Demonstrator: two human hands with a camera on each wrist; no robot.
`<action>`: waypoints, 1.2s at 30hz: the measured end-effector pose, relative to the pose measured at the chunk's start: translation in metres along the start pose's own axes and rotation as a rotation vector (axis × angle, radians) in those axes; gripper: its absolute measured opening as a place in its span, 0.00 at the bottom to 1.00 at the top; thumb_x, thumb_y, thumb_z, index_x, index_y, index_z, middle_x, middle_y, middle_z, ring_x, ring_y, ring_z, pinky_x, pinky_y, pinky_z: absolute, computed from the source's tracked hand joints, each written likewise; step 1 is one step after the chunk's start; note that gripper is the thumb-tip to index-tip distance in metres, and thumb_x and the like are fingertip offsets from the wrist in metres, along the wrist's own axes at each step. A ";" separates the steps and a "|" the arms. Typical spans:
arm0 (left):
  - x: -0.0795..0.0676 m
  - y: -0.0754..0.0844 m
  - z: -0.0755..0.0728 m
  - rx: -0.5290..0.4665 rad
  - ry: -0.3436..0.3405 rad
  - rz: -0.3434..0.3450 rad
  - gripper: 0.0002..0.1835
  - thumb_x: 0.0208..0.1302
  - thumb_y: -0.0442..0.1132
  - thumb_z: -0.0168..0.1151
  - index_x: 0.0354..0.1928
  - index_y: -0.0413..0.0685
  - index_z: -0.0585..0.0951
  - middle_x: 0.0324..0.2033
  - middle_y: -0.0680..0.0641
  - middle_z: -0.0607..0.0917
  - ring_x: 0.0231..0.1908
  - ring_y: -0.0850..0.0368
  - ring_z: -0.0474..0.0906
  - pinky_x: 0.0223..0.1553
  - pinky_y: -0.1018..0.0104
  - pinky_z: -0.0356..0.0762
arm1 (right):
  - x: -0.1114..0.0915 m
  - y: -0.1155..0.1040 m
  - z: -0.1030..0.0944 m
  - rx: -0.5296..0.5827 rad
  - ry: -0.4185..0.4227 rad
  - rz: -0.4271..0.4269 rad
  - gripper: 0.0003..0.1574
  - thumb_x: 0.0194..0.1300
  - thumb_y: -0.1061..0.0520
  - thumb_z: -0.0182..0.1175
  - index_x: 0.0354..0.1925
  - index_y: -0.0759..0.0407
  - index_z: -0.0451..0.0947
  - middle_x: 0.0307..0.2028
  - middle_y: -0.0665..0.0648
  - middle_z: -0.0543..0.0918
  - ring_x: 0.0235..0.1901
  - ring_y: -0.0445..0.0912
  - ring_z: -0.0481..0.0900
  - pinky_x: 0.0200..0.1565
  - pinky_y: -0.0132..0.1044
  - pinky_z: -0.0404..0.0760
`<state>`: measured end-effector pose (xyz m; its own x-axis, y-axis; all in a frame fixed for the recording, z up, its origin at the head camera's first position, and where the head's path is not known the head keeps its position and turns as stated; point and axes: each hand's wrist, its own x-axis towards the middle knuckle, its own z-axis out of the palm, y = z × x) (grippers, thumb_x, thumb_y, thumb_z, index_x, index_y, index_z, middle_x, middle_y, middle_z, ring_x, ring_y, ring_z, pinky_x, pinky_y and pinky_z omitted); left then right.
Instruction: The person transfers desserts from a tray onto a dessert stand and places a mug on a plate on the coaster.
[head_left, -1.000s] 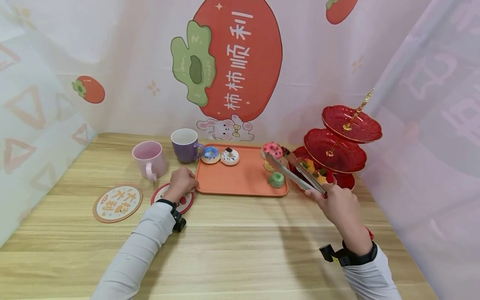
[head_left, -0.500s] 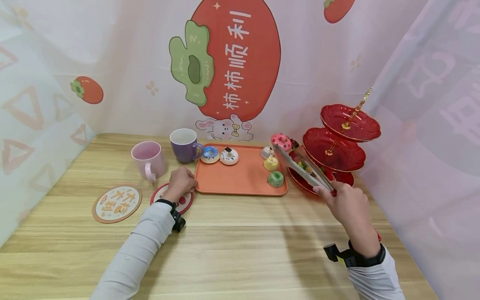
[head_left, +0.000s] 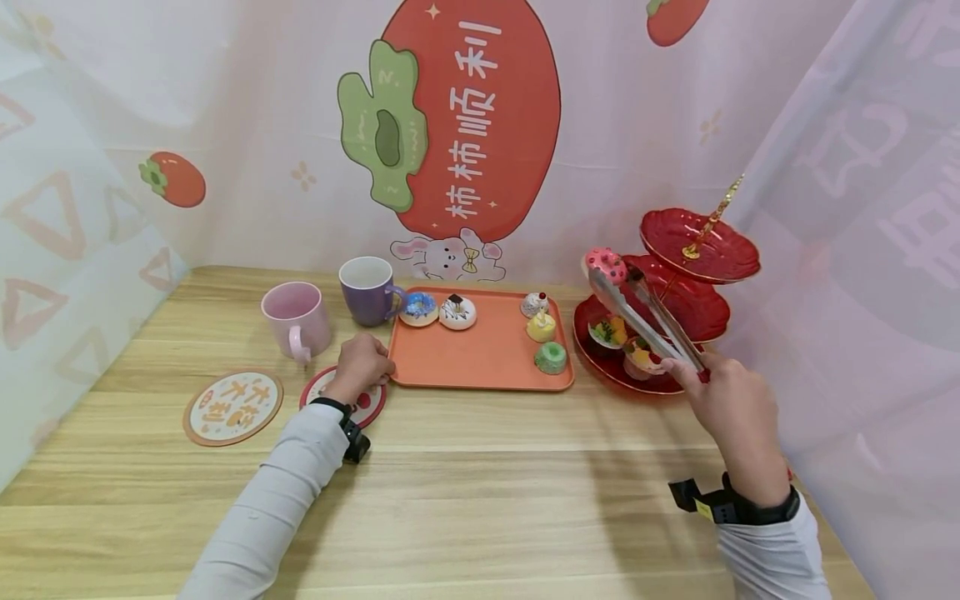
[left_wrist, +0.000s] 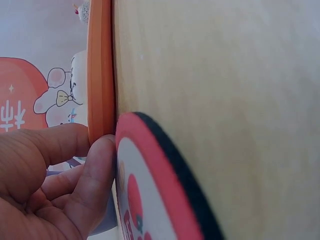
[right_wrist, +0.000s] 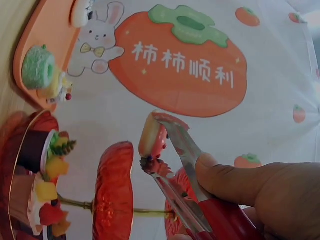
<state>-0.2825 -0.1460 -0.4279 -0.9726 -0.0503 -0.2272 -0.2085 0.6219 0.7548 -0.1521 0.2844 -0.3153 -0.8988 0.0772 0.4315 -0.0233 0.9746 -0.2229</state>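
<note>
At the tray's near left corner, my left hand [head_left: 362,367] pinches the rim of the orange tray [head_left: 480,358] between thumb and fingers. My right hand [head_left: 738,408] grips metal tongs [right_wrist: 189,152] with red handles. Between the tongs' tips is a pink-iced doughnut [head_left: 604,265], held up in the air. It overlaps the left side of the red three-tier cake stand [head_left: 701,310], near its middle plate. Two fruit-topped cupcakes [head_left: 642,358] sit on the stand's bottom plate. Blue and white doughnuts [head_left: 457,312] lie at the tray's back left; a green ring cake [head_left: 551,357] and two small cakes [head_left: 541,326] line its right end.
A purple mug [head_left: 367,292] and a pink mug [head_left: 296,318] stand left of the tray. Two round coasters lie in front of them, one orange-rimmed [head_left: 234,408], one red-rimmed [head_left: 311,392] under my left wrist. A printed cloth [head_left: 247,100] closes off the back and sides.
My right hand has carried the tongs and pink doughnut rightward and up, from over the tray's right end to beside the stand. My left hand has stayed at the tray corner.
</note>
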 end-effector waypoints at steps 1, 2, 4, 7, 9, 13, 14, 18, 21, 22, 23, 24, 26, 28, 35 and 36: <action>0.000 0.000 0.000 -0.002 0.000 -0.001 0.02 0.49 0.30 0.66 0.25 0.36 0.83 0.13 0.47 0.78 0.13 0.56 0.75 0.13 0.68 0.73 | 0.001 0.002 0.000 0.000 -0.006 0.011 0.30 0.59 0.46 0.63 0.38 0.76 0.77 0.20 0.70 0.76 0.15 0.59 0.70 0.13 0.46 0.64; 0.000 0.000 0.000 -0.004 0.000 -0.001 0.02 0.49 0.30 0.66 0.25 0.36 0.83 0.14 0.47 0.78 0.13 0.56 0.75 0.14 0.68 0.73 | 0.002 0.003 -0.001 -0.003 -0.010 0.019 0.30 0.59 0.45 0.63 0.38 0.75 0.77 0.19 0.69 0.75 0.15 0.59 0.70 0.13 0.46 0.64; 0.001 0.000 0.001 -0.006 -0.002 0.001 0.03 0.49 0.30 0.66 0.26 0.36 0.83 0.14 0.47 0.78 0.13 0.56 0.75 0.14 0.68 0.73 | 0.003 0.007 -0.002 -0.001 -0.012 0.036 0.29 0.59 0.44 0.63 0.37 0.72 0.78 0.16 0.65 0.73 0.14 0.59 0.69 0.12 0.45 0.62; 0.001 -0.001 0.001 -0.005 -0.002 0.011 0.02 0.49 0.29 0.66 0.25 0.36 0.83 0.13 0.47 0.78 0.13 0.57 0.75 0.14 0.68 0.73 | 0.004 0.012 -0.003 0.003 -0.015 0.053 0.26 0.60 0.44 0.62 0.32 0.68 0.79 0.13 0.59 0.70 0.13 0.57 0.68 0.12 0.44 0.60; 0.001 -0.001 0.001 -0.003 0.000 0.021 0.02 0.48 0.29 0.66 0.24 0.36 0.83 0.13 0.47 0.78 0.12 0.57 0.74 0.13 0.68 0.72 | 0.005 0.016 -0.003 0.003 -0.017 0.057 0.24 0.60 0.44 0.62 0.28 0.66 0.78 0.12 0.58 0.69 0.13 0.57 0.68 0.12 0.44 0.60; 0.000 -0.001 0.001 0.001 0.000 0.029 0.02 0.48 0.29 0.65 0.23 0.36 0.83 0.13 0.46 0.78 0.12 0.57 0.74 0.12 0.68 0.72 | 0.006 0.021 -0.004 -0.003 -0.035 0.065 0.25 0.60 0.44 0.62 0.22 0.65 0.76 0.11 0.56 0.67 0.13 0.55 0.67 0.13 0.43 0.59; -0.001 -0.001 0.001 0.001 -0.001 0.029 0.02 0.49 0.29 0.65 0.23 0.36 0.83 0.13 0.46 0.78 0.12 0.57 0.74 0.12 0.68 0.72 | 0.006 0.022 -0.004 -0.006 -0.041 0.068 0.26 0.60 0.44 0.61 0.21 0.64 0.75 0.11 0.55 0.67 0.13 0.55 0.67 0.13 0.42 0.59; -0.001 -0.001 0.001 0.002 0.002 0.030 0.02 0.49 0.29 0.66 0.24 0.36 0.83 0.13 0.45 0.79 0.12 0.56 0.74 0.12 0.69 0.72 | 0.008 0.025 -0.003 -0.018 -0.069 0.086 0.28 0.61 0.42 0.61 0.17 0.62 0.72 0.11 0.54 0.65 0.12 0.53 0.65 0.13 0.42 0.59; -0.002 -0.001 0.000 0.003 0.004 0.039 0.02 0.49 0.29 0.65 0.23 0.36 0.83 0.13 0.45 0.79 0.12 0.56 0.74 0.12 0.68 0.72 | 0.010 0.026 -0.002 -0.027 -0.082 0.096 0.28 0.60 0.42 0.61 0.17 0.62 0.72 0.11 0.55 0.65 0.12 0.54 0.66 0.12 0.43 0.60; -0.001 -0.001 0.000 0.005 0.004 0.042 0.02 0.48 0.29 0.65 0.23 0.36 0.83 0.13 0.45 0.79 0.12 0.56 0.74 0.12 0.68 0.72 | 0.011 0.027 -0.002 -0.030 -0.083 0.097 0.29 0.60 0.41 0.61 0.17 0.62 0.72 0.11 0.55 0.65 0.12 0.54 0.66 0.12 0.43 0.60; -0.001 -0.001 0.000 0.006 0.005 0.045 0.02 0.48 0.29 0.65 0.23 0.36 0.83 0.13 0.45 0.79 0.12 0.56 0.74 0.12 0.68 0.72 | 0.011 0.027 -0.001 -0.032 -0.087 0.100 0.29 0.60 0.41 0.61 0.17 0.63 0.72 0.11 0.56 0.65 0.12 0.55 0.66 0.12 0.44 0.60; -0.001 -0.002 0.000 0.008 0.005 0.047 0.02 0.48 0.29 0.65 0.23 0.36 0.83 0.13 0.45 0.79 0.12 0.56 0.74 0.12 0.68 0.72 | 0.011 0.027 -0.001 -0.033 -0.088 0.102 0.29 0.60 0.41 0.61 0.17 0.63 0.72 0.10 0.56 0.65 0.12 0.55 0.66 0.11 0.44 0.61; -0.001 -0.002 0.000 0.012 0.004 0.042 0.02 0.49 0.29 0.65 0.24 0.36 0.83 0.13 0.46 0.79 0.12 0.56 0.75 0.12 0.68 0.72 | 0.012 0.028 -0.001 -0.038 -0.086 0.100 0.29 0.60 0.41 0.61 0.17 0.63 0.71 0.10 0.56 0.65 0.12 0.55 0.66 0.11 0.44 0.60; -0.001 -0.001 0.000 0.013 0.004 0.038 0.02 0.49 0.29 0.66 0.24 0.36 0.83 0.13 0.46 0.79 0.13 0.56 0.75 0.12 0.69 0.72 | 0.012 0.028 -0.001 -0.043 -0.089 0.100 0.30 0.60 0.41 0.61 0.16 0.63 0.71 0.10 0.56 0.64 0.12 0.54 0.66 0.11 0.43 0.60; -0.001 0.000 0.000 0.009 0.004 0.032 0.02 0.49 0.30 0.66 0.25 0.36 0.82 0.14 0.46 0.79 0.13 0.56 0.75 0.13 0.68 0.72 | 0.014 0.027 -0.002 -0.044 -0.107 0.109 0.30 0.60 0.41 0.61 0.16 0.62 0.70 0.11 0.56 0.65 0.12 0.54 0.66 0.11 0.43 0.60; -0.001 -0.001 0.000 0.008 0.004 0.031 0.03 0.49 0.30 0.66 0.25 0.36 0.82 0.14 0.46 0.79 0.13 0.56 0.75 0.13 0.68 0.72 | 0.014 0.026 -0.002 -0.044 -0.111 0.113 0.30 0.60 0.41 0.60 0.16 0.62 0.70 0.11 0.56 0.65 0.12 0.54 0.66 0.11 0.43 0.60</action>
<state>-0.2809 -0.1465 -0.4279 -0.9789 -0.0337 -0.2014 -0.1772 0.6297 0.7564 -0.1646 0.3115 -0.3137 -0.9375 0.1654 0.3062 0.0974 0.9694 -0.2254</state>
